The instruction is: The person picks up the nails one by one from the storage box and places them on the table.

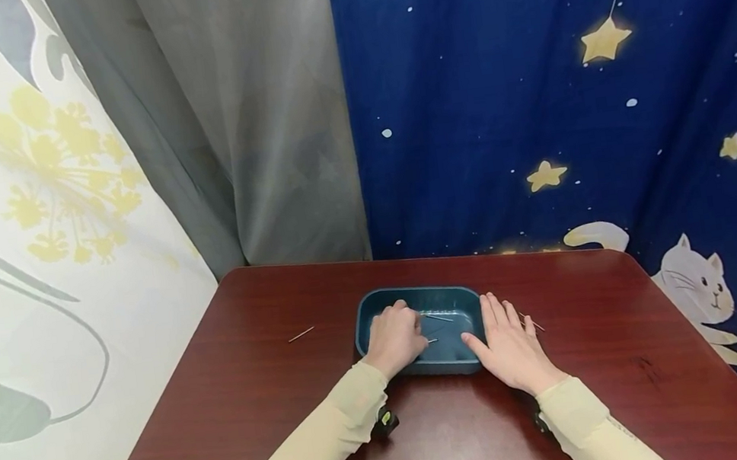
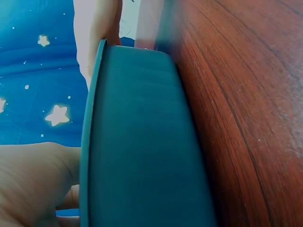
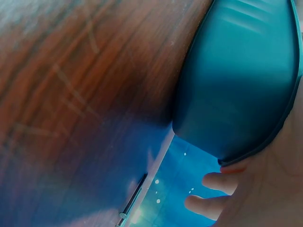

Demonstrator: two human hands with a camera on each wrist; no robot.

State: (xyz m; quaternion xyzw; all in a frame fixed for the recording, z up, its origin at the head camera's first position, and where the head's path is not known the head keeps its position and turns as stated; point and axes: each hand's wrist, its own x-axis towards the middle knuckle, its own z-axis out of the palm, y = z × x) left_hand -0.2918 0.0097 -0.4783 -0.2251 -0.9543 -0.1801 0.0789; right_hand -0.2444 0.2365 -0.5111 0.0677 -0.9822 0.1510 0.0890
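Teal rectangular tray (image 1: 444,368), thin silvery rods (image 1: 438,319) inside, left hand (image 1: 396,339) within, fingers' hold unclear, right hand (image 1: 510,347) touching tray, fingers straight

Left hand (image 1: 394,339) angled down, fingers curled; and there, just right of that grip, the right hand (image 1: 511,347), fingers straight, thumb spread!

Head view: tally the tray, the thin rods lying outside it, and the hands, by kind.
Teal tray: 1
Thin rods outside it: 2
Hands: 2 (left hand, right hand)
Total: 5
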